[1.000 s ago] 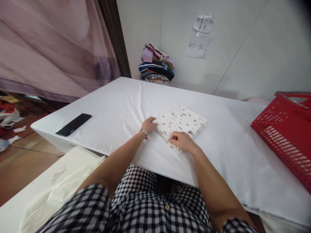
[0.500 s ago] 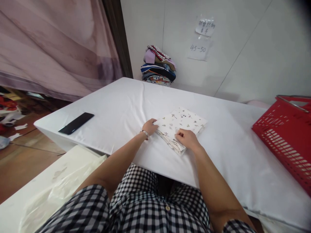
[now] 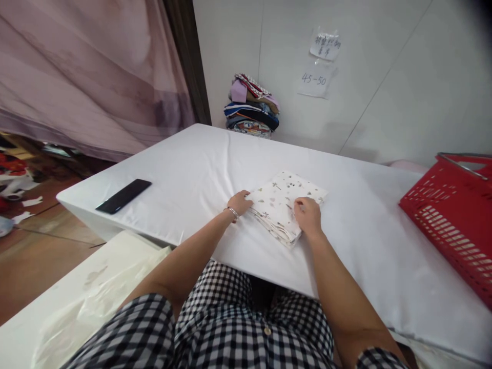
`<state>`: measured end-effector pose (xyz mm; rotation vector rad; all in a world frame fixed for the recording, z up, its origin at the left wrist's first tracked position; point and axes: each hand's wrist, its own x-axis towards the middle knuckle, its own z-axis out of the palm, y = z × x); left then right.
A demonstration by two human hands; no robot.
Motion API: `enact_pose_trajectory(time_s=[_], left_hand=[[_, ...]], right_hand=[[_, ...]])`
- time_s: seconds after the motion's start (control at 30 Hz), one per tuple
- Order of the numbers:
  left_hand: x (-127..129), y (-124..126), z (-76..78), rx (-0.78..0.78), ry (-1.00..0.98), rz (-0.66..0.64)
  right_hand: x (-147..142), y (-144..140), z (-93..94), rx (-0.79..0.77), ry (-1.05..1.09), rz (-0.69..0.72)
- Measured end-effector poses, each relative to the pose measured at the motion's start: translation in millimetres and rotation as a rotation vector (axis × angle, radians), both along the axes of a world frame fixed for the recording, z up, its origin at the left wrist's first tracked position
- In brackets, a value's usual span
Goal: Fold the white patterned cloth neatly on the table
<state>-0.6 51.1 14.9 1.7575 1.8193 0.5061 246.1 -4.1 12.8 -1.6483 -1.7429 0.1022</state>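
A folded white cloth with small printed leaf-like motifs lies on the table, its layered edges facing me. At its left corner, my left hand has its fingers bent closed on the edge; a bracelet circles that wrist. Over the right part of the cloth is my right hand, fingers curled with thumb and forefinger brought together. Whether anything small is between those fingertips cannot be made out.
A white-covered table carries a black phone-like slab at left and a red plastic basket at right. Folded fabrics are stacked by the wall. A white surface with plastic film stands at lower left.
My right hand has moved right and slightly up across the cloth, away from its near-middle part. My left hand stays at the left corner, and the cloth is nearly still.
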Motion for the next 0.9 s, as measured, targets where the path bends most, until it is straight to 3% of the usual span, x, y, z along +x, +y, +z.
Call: enact_pose_trajectory(time_s=[0.1,0.3,0.4,0.6,0.7,0.8,0.9], left_hand=[[0.0,-0.7,-1.3,-0.004,-0.003,-0.008],[-3.0,-10.2,-2.2,0.02,-0.024,-0.019],[-2.7,-17.6,-1.6,0.02,-0.027,-0.024],[9.8,-32.3,-4.3,0.115,0.028,0.021],[9.2,-38.0,-9.8,0.13,-0.03,0.011],[1.7,-41.3,-18.2,0.234,-0.122,0.001],[-4.7,-44.3,-24.4,0.451,-0.132,-0.091]], right_hand=[[11.6,7.7,-10.9,0.05,-0.007,-0.169],[25.9,10.1,-24.2,-0.204,0.124,-0.34],[27.8,15.0,-26.3,-0.258,0.23,-0.341],[31.4,51.3,-21.1,-0.136,0.357,-0.274],[38.5,65.0,-16.1,-0.186,0.358,-0.252],[43.6,60.9,-12.0,-0.249,0.296,-0.219],[37.8,36.0,-8.6,-0.179,0.22,-0.186]])
